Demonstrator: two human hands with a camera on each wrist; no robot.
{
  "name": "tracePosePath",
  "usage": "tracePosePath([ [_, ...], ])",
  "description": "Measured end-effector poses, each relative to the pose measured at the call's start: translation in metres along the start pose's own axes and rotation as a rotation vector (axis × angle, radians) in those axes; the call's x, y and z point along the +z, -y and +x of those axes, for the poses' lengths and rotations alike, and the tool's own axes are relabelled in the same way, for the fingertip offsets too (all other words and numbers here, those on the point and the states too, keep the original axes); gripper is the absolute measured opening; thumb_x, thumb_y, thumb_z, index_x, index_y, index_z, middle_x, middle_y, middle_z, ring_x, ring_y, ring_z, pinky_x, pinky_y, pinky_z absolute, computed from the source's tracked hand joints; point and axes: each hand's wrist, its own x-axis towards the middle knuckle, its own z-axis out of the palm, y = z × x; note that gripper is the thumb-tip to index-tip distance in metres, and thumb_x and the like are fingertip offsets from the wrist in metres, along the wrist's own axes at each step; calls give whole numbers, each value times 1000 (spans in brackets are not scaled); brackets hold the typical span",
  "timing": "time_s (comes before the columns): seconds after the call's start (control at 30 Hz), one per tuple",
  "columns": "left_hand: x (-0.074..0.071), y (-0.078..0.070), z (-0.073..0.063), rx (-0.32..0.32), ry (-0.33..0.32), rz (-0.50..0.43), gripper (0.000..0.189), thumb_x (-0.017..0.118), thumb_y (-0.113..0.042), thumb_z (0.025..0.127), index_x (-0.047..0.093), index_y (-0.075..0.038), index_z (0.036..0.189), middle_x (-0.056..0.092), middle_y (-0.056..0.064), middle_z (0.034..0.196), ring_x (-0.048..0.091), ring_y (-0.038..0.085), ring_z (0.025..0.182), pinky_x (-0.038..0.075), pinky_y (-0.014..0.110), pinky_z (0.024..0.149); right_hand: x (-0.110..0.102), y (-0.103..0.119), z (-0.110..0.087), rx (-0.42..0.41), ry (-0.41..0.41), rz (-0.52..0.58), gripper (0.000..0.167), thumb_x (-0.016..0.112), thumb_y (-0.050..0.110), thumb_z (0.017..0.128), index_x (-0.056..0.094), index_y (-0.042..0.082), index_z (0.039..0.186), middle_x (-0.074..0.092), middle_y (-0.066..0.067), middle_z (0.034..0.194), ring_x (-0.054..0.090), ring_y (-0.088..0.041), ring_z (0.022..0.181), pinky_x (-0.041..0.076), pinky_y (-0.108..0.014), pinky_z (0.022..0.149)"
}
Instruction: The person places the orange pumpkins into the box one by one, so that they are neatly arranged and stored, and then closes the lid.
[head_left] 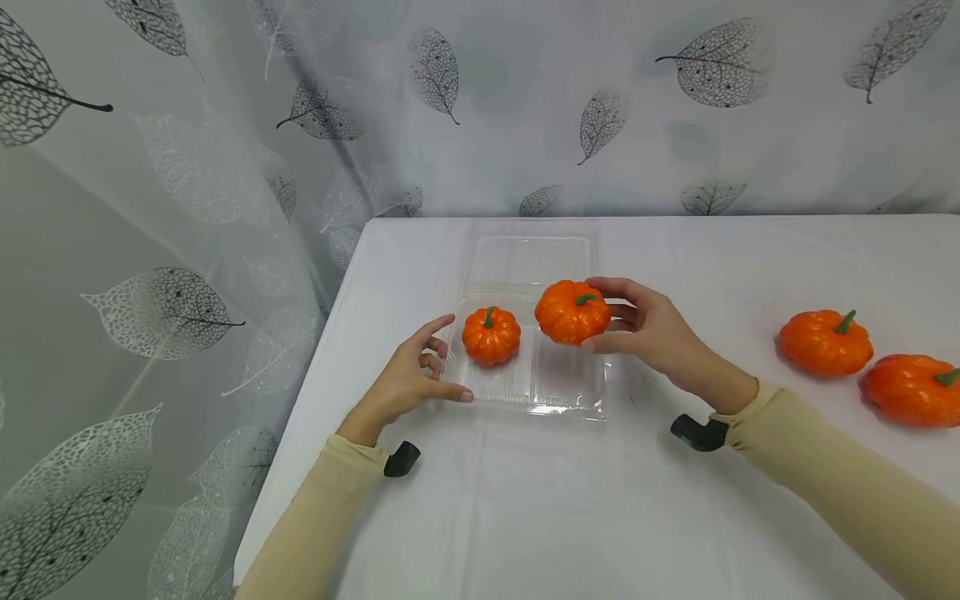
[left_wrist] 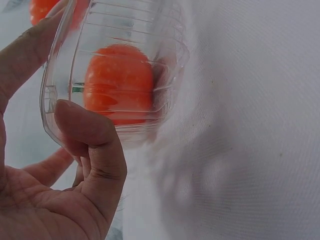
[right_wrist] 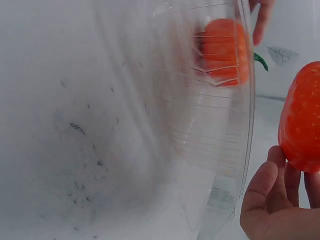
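Note:
My right hand (head_left: pixel 651 327) grips a small orange pumpkin (head_left: pixel 572 312) with a green stem, fingers behind and thumb in front. It is raised over the right half of a clear plastic container (head_left: pixel 558 379) with its lid (head_left: pixel 532 258) folded back. Another orange pumpkin (head_left: pixel 491 336) sits in the left half, stem up; the left wrist view shows this pumpkin (left_wrist: pixel 120 82) through the clear wall. At the container's front left corner, my left hand (head_left: pixel 408 375) holds the rim, thumb along the front and index finger at the left side.
Two more pumpkins, one (head_left: pixel 825 343) upright with its stem tilted and another (head_left: pixel 915 390) on its side, lie at the right on the white tablecloth (head_left: pixel 555 517). Behind and to the left hangs a leaf-patterned curtain (head_left: pixel 510 92).

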Motion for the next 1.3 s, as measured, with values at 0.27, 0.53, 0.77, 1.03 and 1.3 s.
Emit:
tracePosePath([
  [0.27, 0, 0, 0, 2, -1, -6, 113, 98, -11, 64, 35, -22, 158, 46, 19, 115, 46, 22, 78, 40, 24, 58, 12, -7, 5, -119, 8, -228, 70, 88, 9, 78, 54, 3, 139, 55, -9, 141, 57, -29, 120, 45, -51, 103],
  [0.53, 0, 1, 1, 4, -5, -1, 113, 98, -11, 64, 36, -23, 158, 46, 19, 115, 47, 22, 79, 40, 24, 59, 20, -11, 7, -165, -29, -390, 73, 90, 15, 76, 56, 7, 141, 56, -8, 141, 46, -31, 132, 35, -57, 107],
  [0.77, 0, 1, -1, 5, -5, -1, 113, 98, -10, 64, 35, -22, 158, 46, 19, 115, 47, 22, 78, 40, 24, 58, 22, -14, 8, -156, -53, -467, 73, 92, 23, 75, 58, 10, 140, 55, -7, 141, 40, -33, 138, 28, -63, 111],
  [1.03, 0, 1, 0, 7, -4, -7, 113, 98, -10, 64, 35, -23, 158, 46, 19, 115, 46, 22, 77, 40, 24, 58, 22, -19, 10, -155, -66, -510, 73, 93, 20, 73, 60, 9, 137, 53, -10, 142, 36, -35, 139, 27, -60, 112],
  [1.3, 1, 1, 0, 11, -4, -12, 113, 98, -10, 64, 36, -22, 158, 46, 19, 115, 46, 22, 76, 40, 24, 58, 22, -23, 13, -167, -77, -612, 74, 93, 21, 71, 60, 8, 136, 55, -12, 141, 29, -37, 145, 24, -64, 113],
])
